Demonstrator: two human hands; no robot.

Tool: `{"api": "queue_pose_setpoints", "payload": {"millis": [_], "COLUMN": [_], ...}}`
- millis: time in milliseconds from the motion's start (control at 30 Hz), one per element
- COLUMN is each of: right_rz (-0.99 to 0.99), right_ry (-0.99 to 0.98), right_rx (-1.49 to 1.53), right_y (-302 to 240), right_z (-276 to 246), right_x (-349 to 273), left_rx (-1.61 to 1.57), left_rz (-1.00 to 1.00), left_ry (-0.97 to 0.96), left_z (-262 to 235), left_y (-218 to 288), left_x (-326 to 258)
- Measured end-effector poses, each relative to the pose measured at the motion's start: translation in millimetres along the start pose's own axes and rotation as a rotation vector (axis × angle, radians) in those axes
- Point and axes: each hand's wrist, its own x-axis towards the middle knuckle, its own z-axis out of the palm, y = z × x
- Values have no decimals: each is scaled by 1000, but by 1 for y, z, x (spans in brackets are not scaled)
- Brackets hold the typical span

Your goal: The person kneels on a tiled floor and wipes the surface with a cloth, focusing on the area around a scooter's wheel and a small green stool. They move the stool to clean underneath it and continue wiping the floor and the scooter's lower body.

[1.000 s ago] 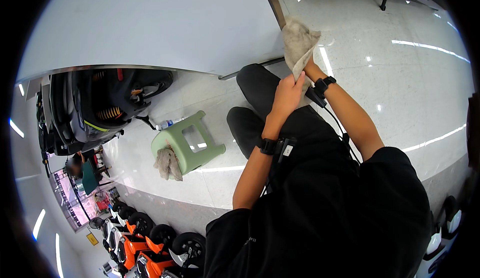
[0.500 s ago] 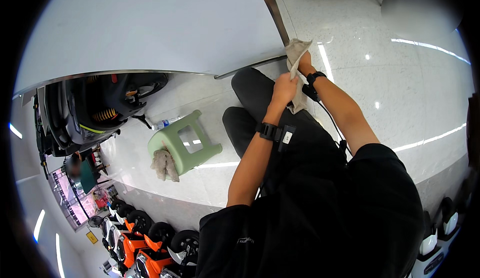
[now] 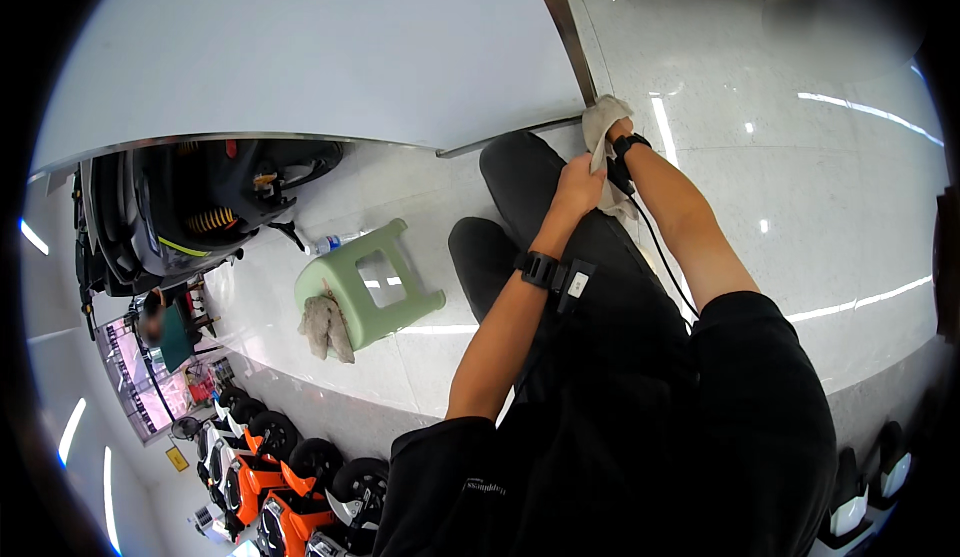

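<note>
Cloth (image 3: pixel 603 115) moved down panel edge (image 3: pixel 566 27) | left grip (image 3: pixel 577 189) pinches it | right grip (image 3: pixel 622 129) partly covered, cannot tell

Bright strip lights (image 3: pixel 72 432), glare on floor (image 3: pixel 820 217), blurred patch (image 3: pixel 845 17) upper right, bent edges

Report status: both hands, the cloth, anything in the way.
Left hand gripping cloth. Right hand at cloth, grip partly hidden. Cloth by panel corner, contact unclear. Stool off left, clear of hands.
</note>
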Motion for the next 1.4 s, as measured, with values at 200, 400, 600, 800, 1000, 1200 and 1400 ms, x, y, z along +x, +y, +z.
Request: {"api": "queue_pose_setpoints", "payload": {"millis": [200, 400, 600, 800, 1000, 1200, 1400], "right_rz": [-75, 44, -140, -41, 19, 29, 24], "right_ry": [390, 592, 667, 825, 912, 818, 436], "right_rx": [-32, -36, 197, 560, 1217, 1803, 2231], "right_y": [-31, -47, -17, -6, -19, -51, -94], "right_z": [-50, -133, -168, -191, -202, -200, -188], "right_x": [-64, -106, -155, -212, -251, -277, -300], "left_rx": [53, -151, -233, -151, 76, -472, -764], "left_rz": [105, 129, 155, 192, 211, -97, 126], "left_ry": [-129, -281, -282, -156, 128, -64, 272], "left_z": [-15, -25, -18, -12, -26, -71, -100], "left_y": [4, 16, 28, 44, 82, 89, 50], "left_x": [-16, -25, -34, -53, -72, -84, -125]}}
